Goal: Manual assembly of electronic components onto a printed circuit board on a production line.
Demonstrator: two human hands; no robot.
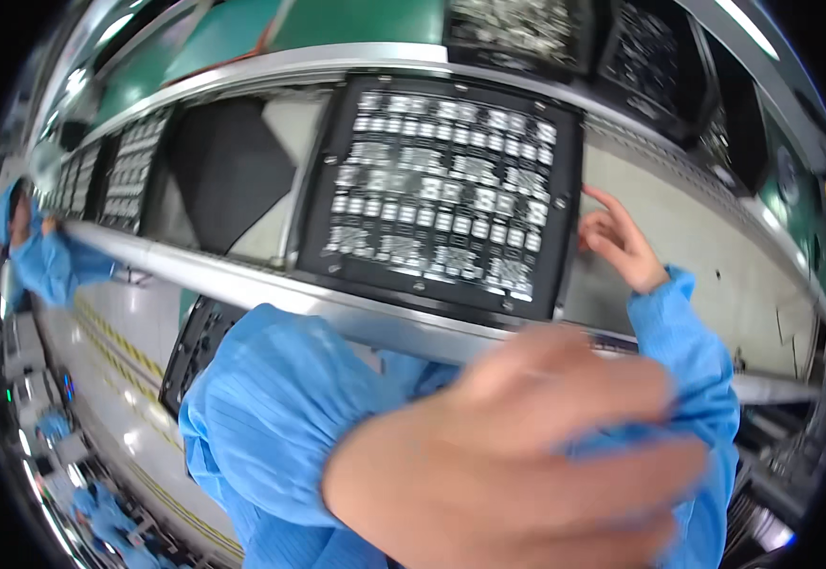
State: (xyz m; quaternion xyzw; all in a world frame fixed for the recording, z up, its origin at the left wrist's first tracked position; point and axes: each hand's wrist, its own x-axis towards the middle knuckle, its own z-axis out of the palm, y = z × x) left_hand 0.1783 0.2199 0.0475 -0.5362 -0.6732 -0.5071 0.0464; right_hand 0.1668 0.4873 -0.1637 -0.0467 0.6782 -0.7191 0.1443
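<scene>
Here, right hand [619, 242] beside black tray [446, 190]

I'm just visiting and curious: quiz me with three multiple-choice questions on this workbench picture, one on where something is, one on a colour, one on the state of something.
1. Where is the right hand?
A. at the right edge of the black tray
B. flat on the floor
C. inside a drawer

2. What colour are the person's sleeves?
A. red
B. blue
C. yellow

3. How does the left hand look in the picture?
A. sharp and far away
B. wearing a thick black glove
C. bare, close to the camera and blurred

Answers:
1 A, the fingers reach to the tray's right edge on the conveyor rail.
2 B, both forearms are covered in light blue cloth.
3 C, it fills the lower part of the view, smeared, with no glove showing.
</scene>
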